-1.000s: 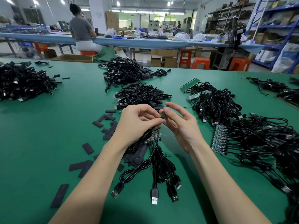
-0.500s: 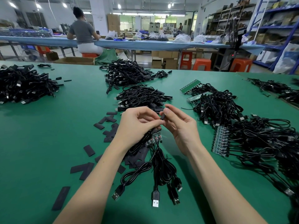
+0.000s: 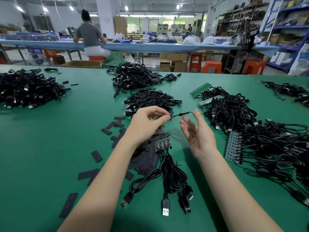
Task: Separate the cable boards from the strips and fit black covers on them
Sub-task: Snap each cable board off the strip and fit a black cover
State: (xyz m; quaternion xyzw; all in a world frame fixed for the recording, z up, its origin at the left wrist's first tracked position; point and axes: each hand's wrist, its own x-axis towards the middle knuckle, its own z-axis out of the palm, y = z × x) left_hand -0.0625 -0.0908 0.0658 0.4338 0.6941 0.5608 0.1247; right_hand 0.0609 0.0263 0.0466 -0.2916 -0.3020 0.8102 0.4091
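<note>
The table is plain green, and on it lie matte black covers and glossy black cables whose plugs end in silver and white. The cable boards near the middle are dark with tiny red and teal specks, while the strips at right show teal-blue. Behind stand orange stools and blue shelving.
</note>
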